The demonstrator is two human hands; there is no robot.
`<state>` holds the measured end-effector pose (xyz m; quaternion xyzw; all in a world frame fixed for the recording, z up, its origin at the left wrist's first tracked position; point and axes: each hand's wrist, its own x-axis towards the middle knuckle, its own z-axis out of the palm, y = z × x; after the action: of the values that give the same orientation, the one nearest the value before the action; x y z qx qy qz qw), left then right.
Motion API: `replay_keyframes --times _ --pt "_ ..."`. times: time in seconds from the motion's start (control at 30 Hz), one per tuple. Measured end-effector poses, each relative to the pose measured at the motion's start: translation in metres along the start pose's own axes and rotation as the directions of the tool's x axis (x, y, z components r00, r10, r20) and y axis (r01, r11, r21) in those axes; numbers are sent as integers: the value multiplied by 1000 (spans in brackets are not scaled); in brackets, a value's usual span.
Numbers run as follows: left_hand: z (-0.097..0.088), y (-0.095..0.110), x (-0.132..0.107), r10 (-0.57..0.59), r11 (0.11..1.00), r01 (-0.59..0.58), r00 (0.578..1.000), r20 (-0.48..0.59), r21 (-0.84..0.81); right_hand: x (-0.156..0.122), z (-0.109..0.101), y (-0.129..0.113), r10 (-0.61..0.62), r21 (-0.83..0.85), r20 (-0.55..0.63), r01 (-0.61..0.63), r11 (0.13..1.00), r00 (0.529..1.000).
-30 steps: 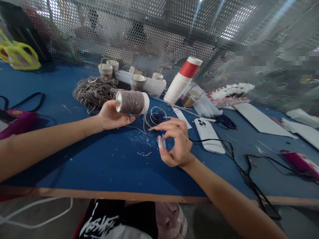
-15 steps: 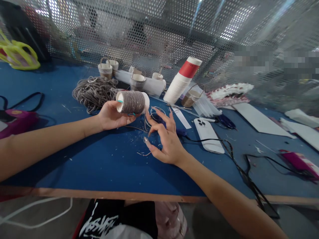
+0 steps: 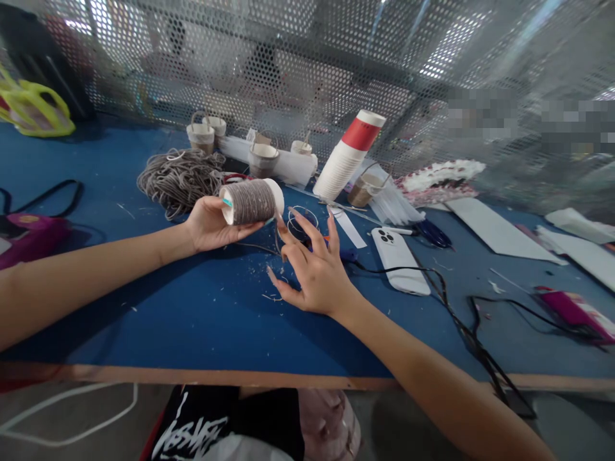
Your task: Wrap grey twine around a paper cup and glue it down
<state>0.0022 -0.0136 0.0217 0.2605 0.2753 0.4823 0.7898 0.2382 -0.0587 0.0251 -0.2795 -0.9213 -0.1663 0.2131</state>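
Note:
My left hand (image 3: 211, 227) grips a white paper cup wrapped in grey cord (image 3: 250, 201), held on its side above the table. The cup's pale rim (image 3: 277, 194) points right. My right hand (image 3: 314, 269) is close by on the right, its fingers spread and the index fingertip near the cup's rim. A loose end of cord (image 3: 277, 238) hangs from the cup beside that fingertip. Behind the left hand lies a tangled heap of grey cord (image 3: 180, 179). A blue tool (image 3: 348, 255) with a cable is partly hidden behind the right hand.
A leaning stack of paper cups (image 3: 339, 169) stands at the back, near several small cord-wrapped cups with handles (image 3: 263, 160). To the right are a white phone (image 3: 401, 262), black cables (image 3: 461, 323) and white boards (image 3: 500, 230). A perforated metal screen (image 3: 288, 77) rises behind the table.
The cup in my left hand has turned and tilted slightly. My right hand has shifted a little left, its fingers still spread. The whole view has drifted slightly.

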Motion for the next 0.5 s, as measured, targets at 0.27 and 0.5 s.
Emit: replay_keyframes --times 0.27,0.5 --pt "9 1 -3 -18 999 14 995 -97 -47 -1 -1 1 -8 14 1 8 1000 1000" --pt "7 2 -5 -11 999 8 996 -90 -35 -1 0 3 -1 86 19 -1 996 1000"
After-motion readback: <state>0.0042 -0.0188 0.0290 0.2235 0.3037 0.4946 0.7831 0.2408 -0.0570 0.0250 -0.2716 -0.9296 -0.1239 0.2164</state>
